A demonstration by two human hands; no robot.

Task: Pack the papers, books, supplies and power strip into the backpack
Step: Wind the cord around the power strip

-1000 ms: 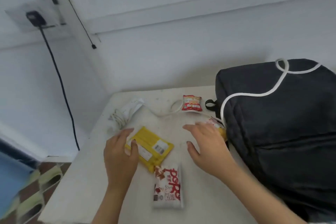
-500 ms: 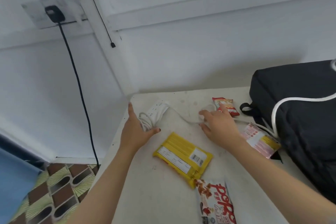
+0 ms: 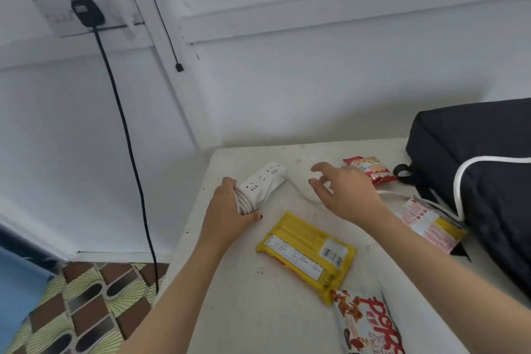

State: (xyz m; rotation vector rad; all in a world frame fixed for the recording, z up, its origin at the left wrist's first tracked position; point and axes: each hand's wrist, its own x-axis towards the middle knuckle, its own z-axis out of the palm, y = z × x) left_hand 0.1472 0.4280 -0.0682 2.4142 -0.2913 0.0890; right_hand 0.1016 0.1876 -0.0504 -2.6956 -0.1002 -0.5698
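Power strip point(image 3: 263, 181): white, at the bench's point(image 3: 230, 310) far-left corner, cord point(image 3: 244, 204) coiled round its near end, gripped by the left hand point(image 3: 230, 215).
Backpack point(image 3: 474, 167): black, lying on the bench's right, cord draped across it.

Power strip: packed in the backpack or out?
Out: the left hand grips the power strip over the table, left of the backpack.

A: Which items are cut off?
B: The backpack point(image 3: 474, 158) at the right edge; the red-lettered snack packet point(image 3: 370, 325) at the bottom edge.
A: And hidden?
B: Near end of the power strip point(image 3: 263, 178), behind the left hand point(image 3: 230, 218).
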